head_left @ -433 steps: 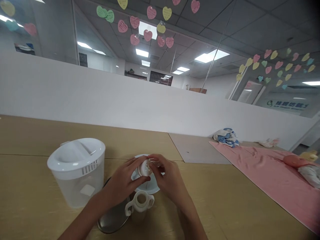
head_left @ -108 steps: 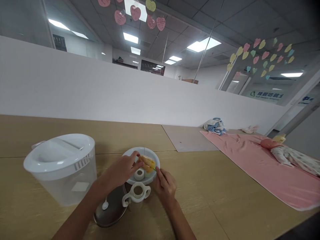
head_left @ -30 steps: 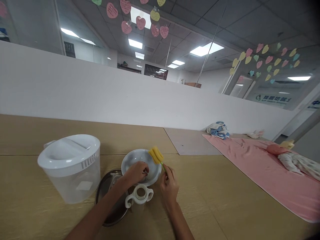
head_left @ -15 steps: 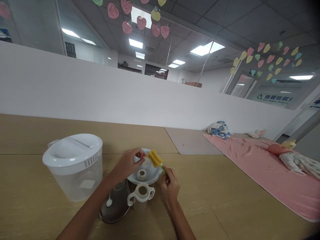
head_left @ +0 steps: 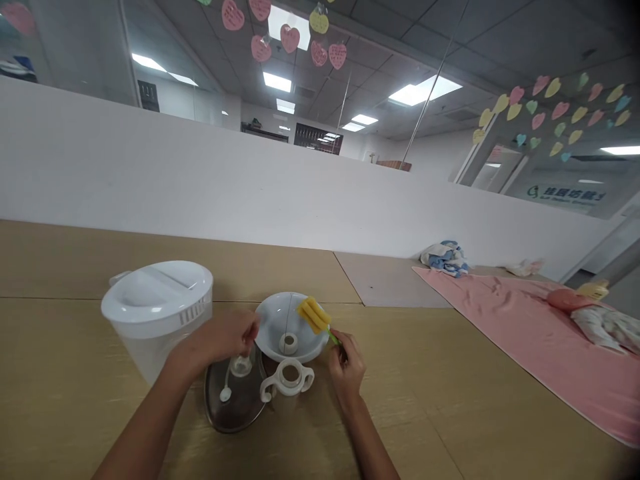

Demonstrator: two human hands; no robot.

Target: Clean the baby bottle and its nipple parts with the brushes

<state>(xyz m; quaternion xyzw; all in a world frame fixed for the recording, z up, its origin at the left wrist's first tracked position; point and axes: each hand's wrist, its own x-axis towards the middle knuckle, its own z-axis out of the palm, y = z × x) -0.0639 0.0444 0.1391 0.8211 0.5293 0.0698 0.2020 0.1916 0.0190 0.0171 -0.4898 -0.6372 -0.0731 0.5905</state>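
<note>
My right hand (head_left: 347, 365) is closed round the green handle of a yellow sponge bottle brush (head_left: 314, 315), whose head is over the right side of a white bowl (head_left: 270, 317). A small white ring (head_left: 289, 343) lies in the bowl. My left hand (head_left: 233, 339) is over a dark oval tray (head_left: 235, 413), fingers closed and pointing down; what they hold is hidden. Just below them is a small clear piece (head_left: 241, 366). A thin straw with a white end (head_left: 225, 394) lies on the tray. Between my hands, in front of the bowl, stands a two-handled baby bottle (head_left: 291, 375) without its top.
A large white-lidded clear plastic container (head_left: 157, 293) stands on the left, partly behind my left forearm. To the right, a pink cloth (head_left: 510, 320) covers the table, with crumpled fabrics (head_left: 445, 259) near the white wall (head_left: 300, 193).
My left hand has moved left and down from the bowl to above the tray, taking a clear round piece away from the bowl. The brush stays over the bowl. The view has shifted slightly.
</note>
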